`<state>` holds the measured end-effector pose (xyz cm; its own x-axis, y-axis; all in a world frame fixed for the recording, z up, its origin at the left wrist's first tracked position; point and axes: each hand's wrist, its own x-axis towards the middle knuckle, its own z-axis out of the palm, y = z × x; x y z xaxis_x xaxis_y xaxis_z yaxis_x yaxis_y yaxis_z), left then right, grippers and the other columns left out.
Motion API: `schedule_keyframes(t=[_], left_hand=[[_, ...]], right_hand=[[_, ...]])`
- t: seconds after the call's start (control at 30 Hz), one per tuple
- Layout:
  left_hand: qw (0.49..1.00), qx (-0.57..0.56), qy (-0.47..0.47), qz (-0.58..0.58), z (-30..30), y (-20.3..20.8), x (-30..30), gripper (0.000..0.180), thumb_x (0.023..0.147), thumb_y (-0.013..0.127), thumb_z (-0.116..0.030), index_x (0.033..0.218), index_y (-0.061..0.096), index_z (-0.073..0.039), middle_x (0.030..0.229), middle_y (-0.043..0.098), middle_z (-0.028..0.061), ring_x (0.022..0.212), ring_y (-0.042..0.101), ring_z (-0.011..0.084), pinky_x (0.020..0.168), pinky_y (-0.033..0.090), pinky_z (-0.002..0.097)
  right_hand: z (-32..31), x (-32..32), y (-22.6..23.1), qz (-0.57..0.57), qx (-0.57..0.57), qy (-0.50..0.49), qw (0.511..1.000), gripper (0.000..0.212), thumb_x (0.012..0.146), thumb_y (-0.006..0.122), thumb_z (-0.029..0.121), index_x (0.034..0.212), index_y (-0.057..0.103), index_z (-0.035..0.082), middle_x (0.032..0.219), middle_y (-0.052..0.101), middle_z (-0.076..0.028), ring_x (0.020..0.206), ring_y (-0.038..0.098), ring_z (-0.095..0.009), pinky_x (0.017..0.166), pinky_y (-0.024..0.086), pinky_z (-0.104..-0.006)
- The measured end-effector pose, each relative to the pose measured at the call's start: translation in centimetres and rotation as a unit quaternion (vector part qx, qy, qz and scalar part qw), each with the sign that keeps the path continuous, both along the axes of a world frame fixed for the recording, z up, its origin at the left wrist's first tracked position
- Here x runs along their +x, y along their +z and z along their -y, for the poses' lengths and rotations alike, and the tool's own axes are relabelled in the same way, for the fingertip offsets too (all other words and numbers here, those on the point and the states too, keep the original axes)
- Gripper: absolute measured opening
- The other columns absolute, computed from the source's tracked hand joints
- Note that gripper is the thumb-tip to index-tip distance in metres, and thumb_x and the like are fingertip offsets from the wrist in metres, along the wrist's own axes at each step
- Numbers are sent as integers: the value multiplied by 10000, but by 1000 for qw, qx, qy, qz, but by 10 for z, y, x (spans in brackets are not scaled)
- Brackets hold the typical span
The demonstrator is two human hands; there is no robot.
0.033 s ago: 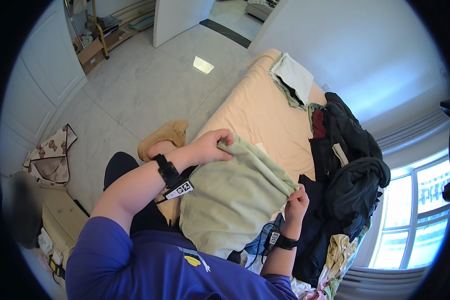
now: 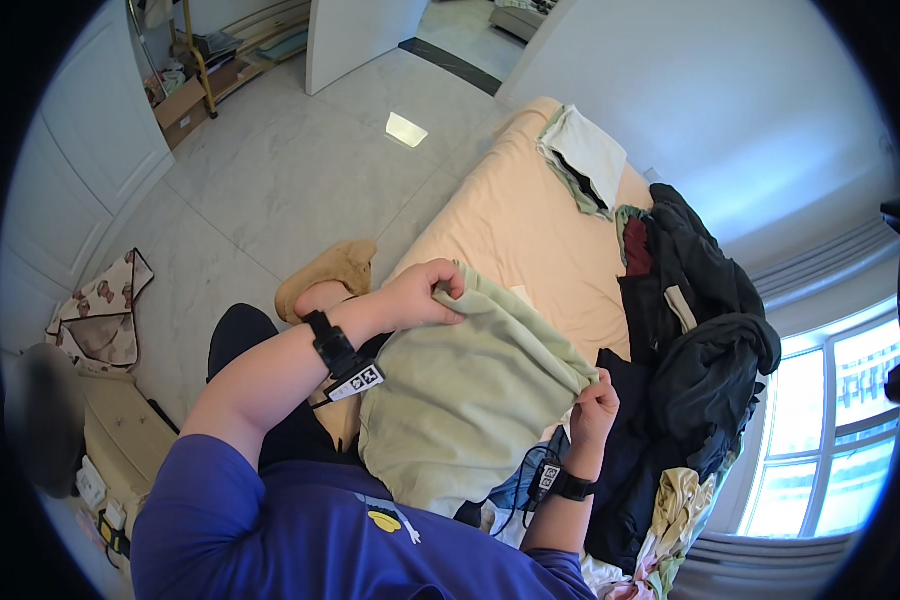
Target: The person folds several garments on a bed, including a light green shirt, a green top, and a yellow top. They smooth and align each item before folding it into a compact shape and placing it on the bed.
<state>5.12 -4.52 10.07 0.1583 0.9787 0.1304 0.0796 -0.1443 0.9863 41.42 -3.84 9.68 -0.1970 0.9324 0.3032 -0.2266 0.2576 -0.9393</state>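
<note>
"Pale green soft fabric (image 2: 475,400), that's what both hands are on. It's spread between them above the person's lap, its lower end hanging in front of the dark blue short-sleeved shirt (image 2: 310,530)."

"Has anything just changed?"

"Barely. The upper corner beside the bare left hand (image 2: 425,297) sits a touch higher and further left than an instant ago. The bare right hand (image 2: 596,402) looks just as it did."

"Are the fingers holding, or only resting there?"

"Holding, on both sides. The left thumb and fingers pinch the upper edge. The right thumb and fingertips are closed on the opposite edge, where the fabric bunches a little."

"So what does that small shift mean for the work?"

"Very little, I'd judge: a slight nudge of the left side, with neither grip let go. The edge between the hands looks fairly taut, while the body sags in soft creases."

"Can you tell what garment it is?"

"No, I see no collar or sleeve from here."

"And the other clothes?"

"One neat stack of pale folded clothes (image 2: 585,155) lies at the far end of the peach-sheeted bed (image 2: 495,215), well apart from the hands. That loose heap of black clothes (image 2: 715,370) is nearer, just beyond the right hand."
</note>
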Motion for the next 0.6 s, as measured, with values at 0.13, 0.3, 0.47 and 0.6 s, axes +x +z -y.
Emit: schedule_keyframes(t=[0.13,0.3,0.47,0.6], left_hand=[[999,41,-16,18,14,-1,-6,326,691,818,-215,840,596,-29,1109,538,46,934,530,127,772,420,252],[983,175,-62,4,36,7,0,372,718,805,-263,920,652,9,1323,428,159,1192,448,268,978,362,365],[949,241,-20,-201,52,14,16,419,717,731,-265,1031,596,-24,1425,271,264,1230,363,456,1028,321,463],[916,259,128,-280,59,22,23,343,754,686,-226,1031,606,-39,1408,302,223,1208,387,436,990,358,462]], right_hand=[[7,1,7,8,15,12,1000,180,728,582,-140,676,580,33,959,548,-92,898,544,-203,845,433,-302],[8,-1,2,-13,14,17,1000,175,747,590,-127,684,578,36,954,545,-87,900,543,-199,848,429,-300],[6,2,-9,-29,-5,19,999,158,781,592,-105,711,578,37,948,545,-80,898,541,-191,840,427,-292],[3,1,-15,-38,-27,17,999,142,816,591,-76,726,573,32,985,561,-73,906,545,-178,837,425,-287]])
